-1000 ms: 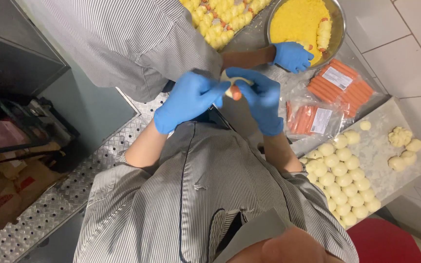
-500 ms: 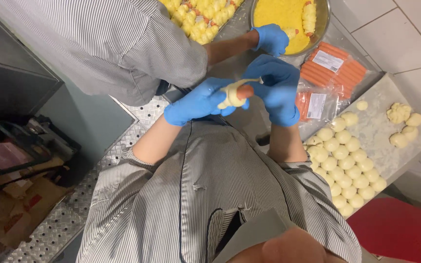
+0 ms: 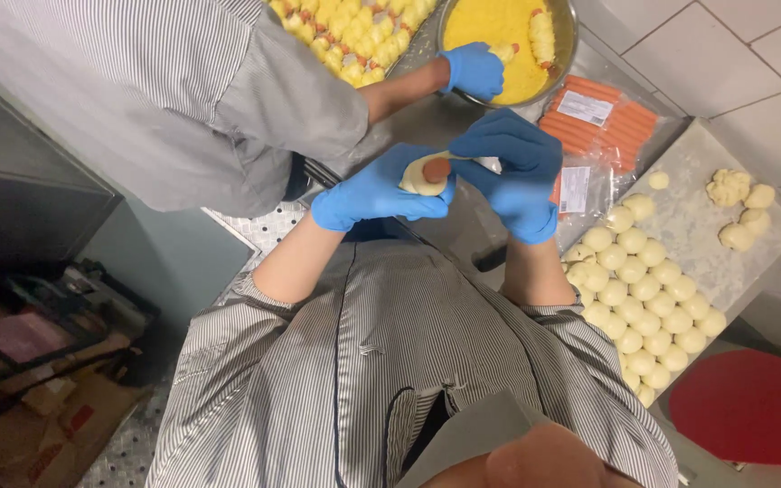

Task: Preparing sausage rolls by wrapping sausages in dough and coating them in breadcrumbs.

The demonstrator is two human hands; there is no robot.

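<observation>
The blue-gloved fingers (image 3: 406, 194) of the left hand (image 3: 374, 196) are curled closed around a sausage wrapped in pale dough (image 3: 428, 173), cradling it from below with the reddish sausage end showing out of the dough. The right hand (image 3: 514, 169), also in a blue glove, is closed on the other end of the same piece, pinching a strip of dough that runs off to the right between thumb and forefingers (how tightly, the glove hides). The roll is held in the air in front of the person's striped shirt (image 3: 381, 380), above the edge of the metal worktop (image 3: 693, 217). Just beyond the right hand lie clear packs of orange-red sausages (image 3: 600, 122). To the right, on the worktop, rows of small round dough balls (image 3: 636, 294) sit close together, with a few lumpier dough pieces (image 3: 741, 201) well apart from them at the far corner. Farther off, a co-worker in a striped shirt reaches a blue-gloved hand (image 3: 474, 69) into a round metal bowl of yellow crumbs (image 3: 499, 25), where a coated roll lies. Beside that bowl is a tray of finished rolls (image 3: 354, 34). A red round stool (image 3: 752, 407) stands on the floor at the lower right.
</observation>
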